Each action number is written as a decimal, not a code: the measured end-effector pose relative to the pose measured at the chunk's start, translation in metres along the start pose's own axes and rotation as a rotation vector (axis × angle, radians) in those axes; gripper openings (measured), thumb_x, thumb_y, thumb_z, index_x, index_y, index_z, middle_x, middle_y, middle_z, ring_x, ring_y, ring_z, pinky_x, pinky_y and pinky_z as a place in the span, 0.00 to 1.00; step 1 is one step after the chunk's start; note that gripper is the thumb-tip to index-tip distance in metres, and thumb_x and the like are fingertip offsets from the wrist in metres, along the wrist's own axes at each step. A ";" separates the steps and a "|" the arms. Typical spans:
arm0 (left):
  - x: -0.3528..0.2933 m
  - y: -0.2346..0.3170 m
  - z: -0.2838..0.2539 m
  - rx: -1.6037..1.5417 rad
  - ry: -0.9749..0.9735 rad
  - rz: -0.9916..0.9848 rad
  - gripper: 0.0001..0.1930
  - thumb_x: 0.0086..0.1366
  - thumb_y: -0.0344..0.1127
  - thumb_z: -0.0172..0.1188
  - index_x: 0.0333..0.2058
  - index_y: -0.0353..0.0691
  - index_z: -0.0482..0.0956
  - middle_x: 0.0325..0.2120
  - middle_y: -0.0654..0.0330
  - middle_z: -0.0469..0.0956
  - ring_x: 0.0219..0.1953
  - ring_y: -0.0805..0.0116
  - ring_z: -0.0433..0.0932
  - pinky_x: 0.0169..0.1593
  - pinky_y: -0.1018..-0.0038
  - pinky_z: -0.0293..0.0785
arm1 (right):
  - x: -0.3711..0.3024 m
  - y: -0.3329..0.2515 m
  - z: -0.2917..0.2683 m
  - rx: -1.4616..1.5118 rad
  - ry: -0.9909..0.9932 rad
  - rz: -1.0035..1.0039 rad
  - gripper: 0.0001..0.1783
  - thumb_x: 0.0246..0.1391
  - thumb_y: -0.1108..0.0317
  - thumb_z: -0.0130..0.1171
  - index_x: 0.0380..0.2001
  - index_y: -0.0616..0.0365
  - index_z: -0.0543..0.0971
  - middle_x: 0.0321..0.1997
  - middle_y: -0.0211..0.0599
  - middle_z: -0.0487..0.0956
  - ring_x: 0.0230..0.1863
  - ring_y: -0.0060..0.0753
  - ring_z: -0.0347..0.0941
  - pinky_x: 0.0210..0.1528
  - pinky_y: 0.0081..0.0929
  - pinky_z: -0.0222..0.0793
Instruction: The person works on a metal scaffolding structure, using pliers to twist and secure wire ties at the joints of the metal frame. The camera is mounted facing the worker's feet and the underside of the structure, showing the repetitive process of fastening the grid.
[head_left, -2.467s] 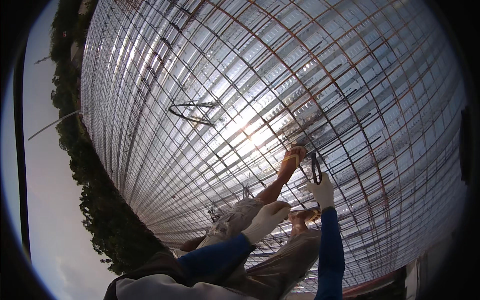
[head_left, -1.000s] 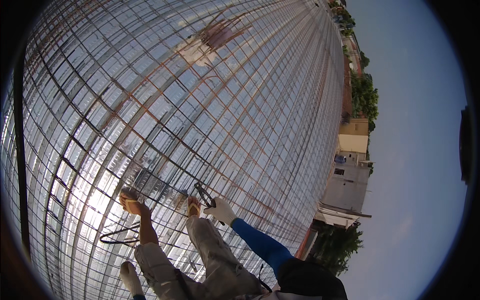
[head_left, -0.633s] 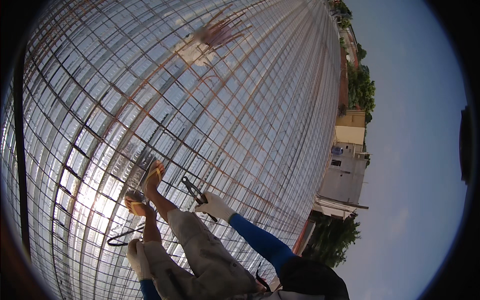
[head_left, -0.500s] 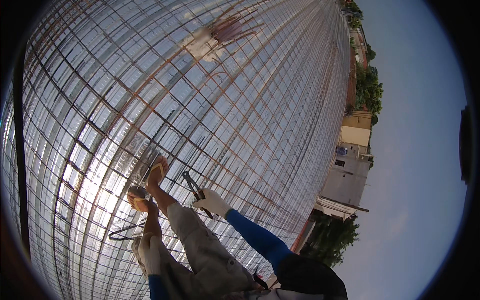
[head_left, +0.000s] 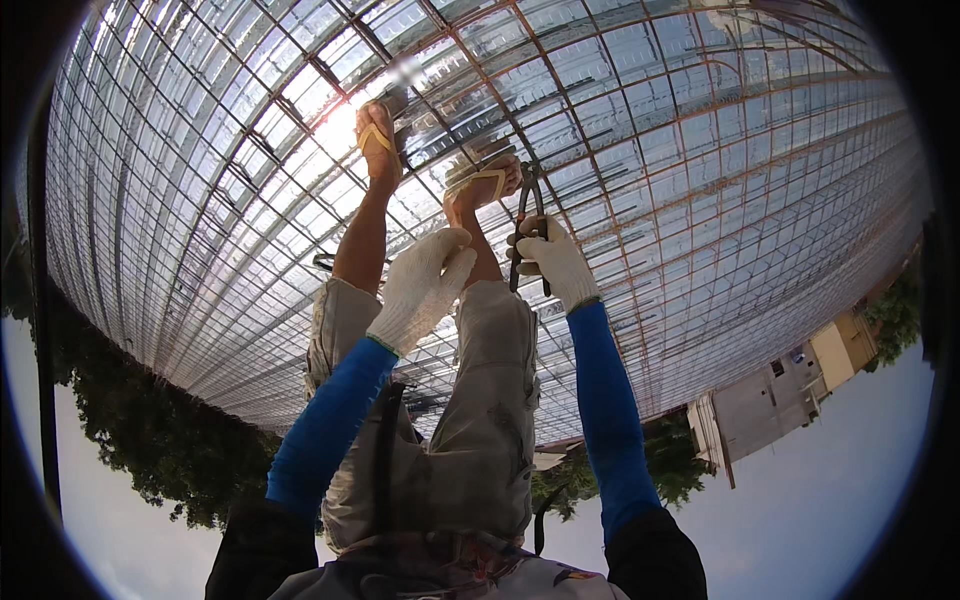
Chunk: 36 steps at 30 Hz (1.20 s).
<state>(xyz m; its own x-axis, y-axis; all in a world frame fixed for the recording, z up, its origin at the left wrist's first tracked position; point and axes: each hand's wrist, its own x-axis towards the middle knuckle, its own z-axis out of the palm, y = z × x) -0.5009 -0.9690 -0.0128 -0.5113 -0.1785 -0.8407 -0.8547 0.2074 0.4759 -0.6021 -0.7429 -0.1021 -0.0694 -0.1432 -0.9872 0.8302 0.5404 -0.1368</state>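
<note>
Here, right hand (head_left: 553, 262) grips pincers (head_left: 527, 215).

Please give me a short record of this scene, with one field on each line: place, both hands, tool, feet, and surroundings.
place: rebar grid over shiny sheeting, seen by a bent-over person
left hand: white knit glove, blue sleeve, empty, fingers loosely curled, near the left knee
right hand: white knit glove, blue sleeve, gripping pincers
pincers: dark, head pointing at the grid beside the right foot
feet: yellow sandals, standing on the bars
legs: grey rolled trousers
surroundings: trees, a building, pale sky
</note>
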 end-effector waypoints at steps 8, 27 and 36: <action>0.237 -0.052 0.015 0.692 0.181 0.488 0.19 0.64 0.42 0.67 0.49 0.38 0.79 0.45 0.52 0.77 0.51 0.51 0.79 0.49 0.54 0.77 | 0.129 -0.009 0.021 0.161 0.034 0.052 0.23 0.58 0.73 0.63 0.58 0.56 0.76 0.49 0.34 0.83 0.46 0.28 0.83 0.42 0.27 0.87; 0.273 -0.123 0.049 0.145 -0.043 0.081 0.12 0.77 0.38 0.50 0.48 0.38 0.77 0.37 0.39 0.84 0.43 0.36 0.85 0.46 0.46 0.80 | 0.243 -0.034 0.037 -0.298 0.153 0.032 0.26 0.62 0.71 0.62 0.64 0.56 0.78 0.43 0.37 0.85 0.38 0.23 0.83 0.39 0.23 0.81; 0.149 -0.057 0.052 -0.287 -0.040 -0.263 0.15 0.81 0.39 0.47 0.49 0.34 0.79 0.34 0.39 0.81 0.40 0.37 0.81 0.44 0.52 0.75 | 0.212 -0.033 0.034 -0.323 0.257 0.024 0.29 0.52 0.65 0.62 0.59 0.58 0.80 0.35 0.36 0.81 0.32 0.28 0.76 0.35 0.30 0.75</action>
<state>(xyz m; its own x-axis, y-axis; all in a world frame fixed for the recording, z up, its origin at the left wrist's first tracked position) -0.5236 -0.9572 -0.1791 -0.2723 -0.1511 -0.9503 -0.9494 -0.1187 0.2909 -0.6259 -0.8195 -0.3039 -0.2222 0.0617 -0.9731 0.6196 0.7795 -0.0921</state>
